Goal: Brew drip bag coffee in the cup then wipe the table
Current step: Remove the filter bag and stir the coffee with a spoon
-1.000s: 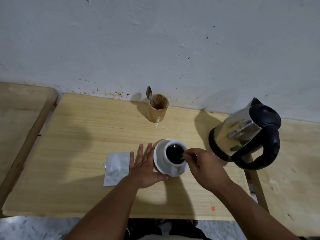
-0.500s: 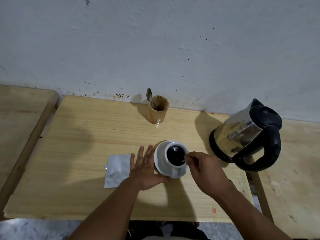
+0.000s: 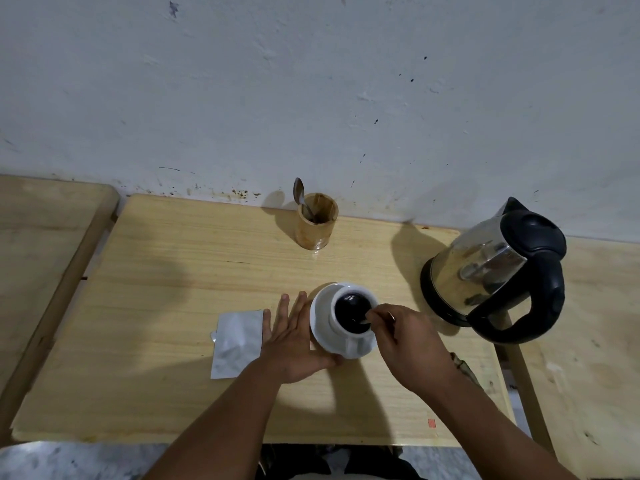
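A white cup (image 3: 353,336) full of dark coffee stands on a white saucer (image 3: 320,317) near the middle of the wooden table (image 3: 166,278). My right hand (image 3: 408,344) pinches a small pale piece, probably part of the drip bag (image 3: 364,319), at the cup's right rim over the coffee. My left hand (image 3: 292,337) lies flat on the table with straight fingers, its thumb touching the saucer's near edge. A silver wrapper (image 3: 237,342) lies just left of that hand.
A steel kettle (image 3: 491,271) with a black handle stands at the right edge of the table. A bamboo holder (image 3: 317,225) with a spoon (image 3: 300,195) is at the back by the wall. Other wooden tables adjoin left and right.
My right hand's fingers have shifted slightly at the cup's rim. The left hand, cup and saucer have stayed where they were.
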